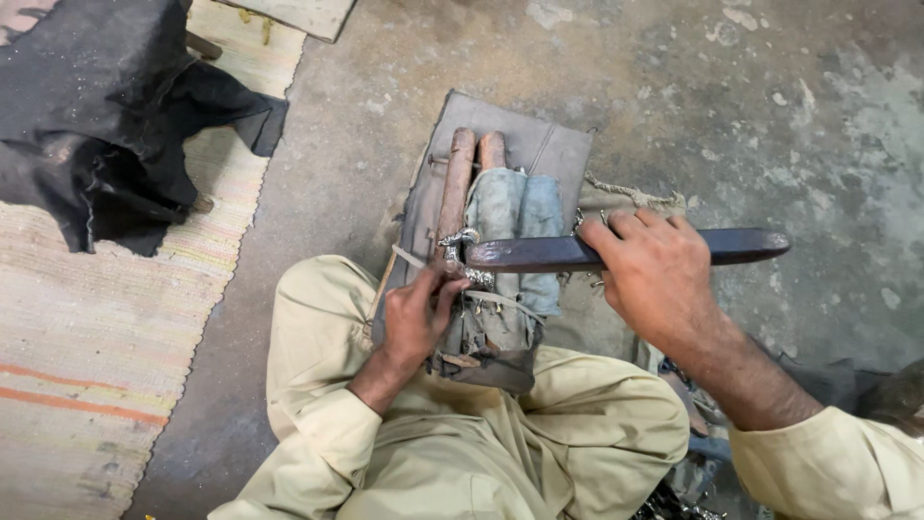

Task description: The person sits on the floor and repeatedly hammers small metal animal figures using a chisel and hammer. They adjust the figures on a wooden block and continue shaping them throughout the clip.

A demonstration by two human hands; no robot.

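We note the left hand [416, 323] with fingertips pinched closed on a small silvery metal piece [460, 241], seated at the top of a cloth-wrapped wooden clamp [491, 260] between the knees. The right hand [654, 274] is wrapped shut around a dark flat bar [539, 253], its tip lying over the piece. In our judgement, good work needs the piece pinned steady and the bar kept level, fingertips clear. A grey mat [539, 144] lies beneath on the concrete floor [674, 96].
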